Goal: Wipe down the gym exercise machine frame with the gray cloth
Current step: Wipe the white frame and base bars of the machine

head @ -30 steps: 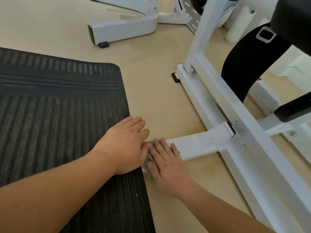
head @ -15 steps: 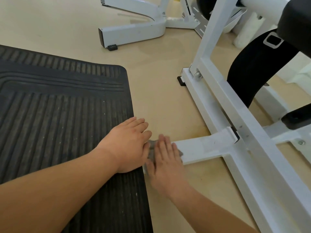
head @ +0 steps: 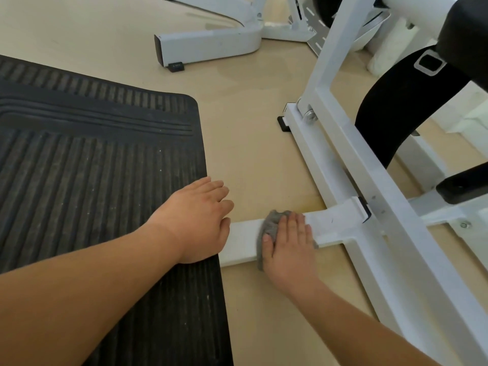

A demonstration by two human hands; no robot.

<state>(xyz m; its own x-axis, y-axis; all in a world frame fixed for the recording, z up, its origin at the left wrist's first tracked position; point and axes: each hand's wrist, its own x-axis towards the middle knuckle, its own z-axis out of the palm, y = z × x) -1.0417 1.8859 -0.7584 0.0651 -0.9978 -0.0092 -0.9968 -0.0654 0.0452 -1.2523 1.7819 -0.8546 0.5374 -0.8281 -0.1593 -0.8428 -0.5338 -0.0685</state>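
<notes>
The white machine frame point(head: 340, 159) stands on the floor at the right, with a short foot bar point(head: 241, 240) reaching left toward the mat. A gray cloth point(head: 269, 225) lies draped over that foot bar. My right hand point(head: 287, 245) presses flat on the cloth with straight fingers, thumb on the cloth's left part. My left hand point(head: 196, 220) rests flat on the mat's right edge, fingers straight, thumb side touching the bar's left end.
A black ribbed rubber mat point(head: 92, 180) covers the floor at the left. Another white machine's foot point(head: 208, 43) lies at the back. A black curved pad point(head: 401, 114) and black padding hang over the frame at the right. Beige floor lies between.
My right hand has slid the cloth to the right along the foot bar, baring the bar's left end. My left hand stays on the mat edge. The camera view shifted slightly.
</notes>
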